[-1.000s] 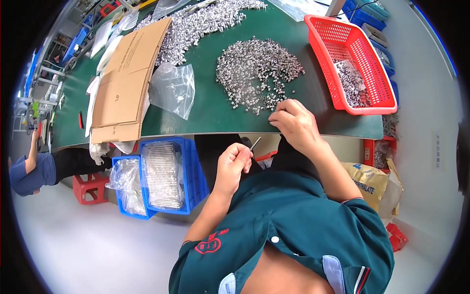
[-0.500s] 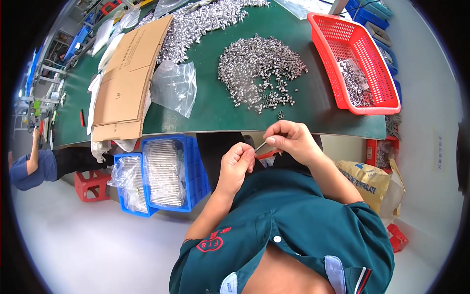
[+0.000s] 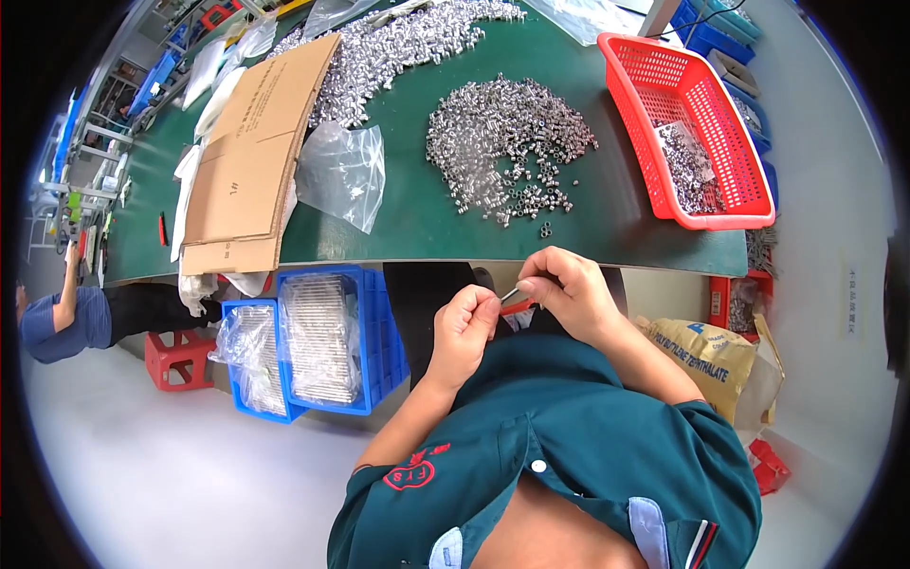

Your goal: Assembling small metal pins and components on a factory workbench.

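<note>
My left hand (image 3: pixel 467 322) and my right hand (image 3: pixel 561 289) meet below the near edge of the green table (image 3: pixel 417 213), over my lap. Between their fingertips is a small silver metal part (image 3: pixel 510 295); both hands pinch it, the left fingers curled closed. On the table just beyond my hands lies a heap of small silver metal parts (image 3: pixel 507 147). A red plastic basket (image 3: pixel 706 123) at the right holds more of the same parts.
A flattened cardboard box (image 3: pixel 251 156) and a clear plastic bag (image 3: pixel 343 174) lie at the left of the table; another heap of parts (image 3: pixel 398 43) at the back. Blue crates (image 3: pixel 322 337) with bagged parts stand on the floor. Another person (image 3: pixel 66 318) sits far left. A tan sack (image 3: pixel 706 351) is at right.
My right hand came back from the heap on the table to my lap and met the left hand, the small metal part now held between both.
</note>
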The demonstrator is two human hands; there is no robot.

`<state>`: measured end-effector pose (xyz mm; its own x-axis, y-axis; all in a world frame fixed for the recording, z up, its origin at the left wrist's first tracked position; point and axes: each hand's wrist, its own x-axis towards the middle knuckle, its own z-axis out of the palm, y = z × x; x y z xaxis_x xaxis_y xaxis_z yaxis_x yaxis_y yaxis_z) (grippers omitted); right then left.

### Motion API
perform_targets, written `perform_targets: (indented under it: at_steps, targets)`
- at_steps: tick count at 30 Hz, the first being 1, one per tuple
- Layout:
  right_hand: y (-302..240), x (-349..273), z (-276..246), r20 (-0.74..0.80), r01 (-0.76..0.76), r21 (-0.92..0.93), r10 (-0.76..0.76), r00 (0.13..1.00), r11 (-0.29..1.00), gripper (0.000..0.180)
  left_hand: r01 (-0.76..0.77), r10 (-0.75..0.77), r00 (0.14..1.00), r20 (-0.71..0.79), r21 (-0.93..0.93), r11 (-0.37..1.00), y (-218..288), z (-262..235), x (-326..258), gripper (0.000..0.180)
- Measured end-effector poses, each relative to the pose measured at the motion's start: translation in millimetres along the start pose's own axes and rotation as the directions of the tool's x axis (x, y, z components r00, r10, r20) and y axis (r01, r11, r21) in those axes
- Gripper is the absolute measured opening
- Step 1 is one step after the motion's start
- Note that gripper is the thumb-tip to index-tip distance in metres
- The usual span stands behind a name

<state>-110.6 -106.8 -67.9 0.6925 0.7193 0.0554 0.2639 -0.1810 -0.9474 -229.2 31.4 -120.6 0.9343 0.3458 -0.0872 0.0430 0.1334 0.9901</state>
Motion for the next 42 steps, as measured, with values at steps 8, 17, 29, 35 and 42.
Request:
perform_targets:
  at_steps: [8, 17, 29, 35, 42]
  targets:
    - [5.3, 5.2, -7.3, 0.112, 0.197, -0.037, -0.192, 0.975, 0.98, 0.012, 0.268, -0.17, 0.954, 0.246, -0.453, 0.85, 4.1, -6.3, 1.2, 0.022]
    - [0.2, 6.1, -6.8, 0.065, 0.102, -0.073, -0.097, 0.993, 0.992, 0.011, 0.05, -0.037, 0.996, 0.087, -0.154, 0.987, 5.3, -7.3, 2.1, 0.022]
    - [-2.0, 9.0, -8.3, 0.162, 0.167, -0.108, -0.149, 0.976, 0.98, 0.012, 0.1, -0.082, 0.992, 0.093, -0.211, 0.972, 10.9, -7.1, 3.9, 0.023]
    - [1.4, 7.6, 1.2, 0.292, -0.291, 0.288, 0.206, 0.934, 0.912, 0.011, 0.192, -0.127, 0.974, 0.187, -0.384, 0.903, 12.6, -5.2, 5.4, 0.022]
    - [-0.5, 11.0, 1.9, 0.275, -0.229, 0.138, 0.185, 0.943, 0.964, 0.014, 0.216, -0.134, 0.966, 0.221, -0.403, 0.889, 10.3, -9.2, 6.3, 0.019]
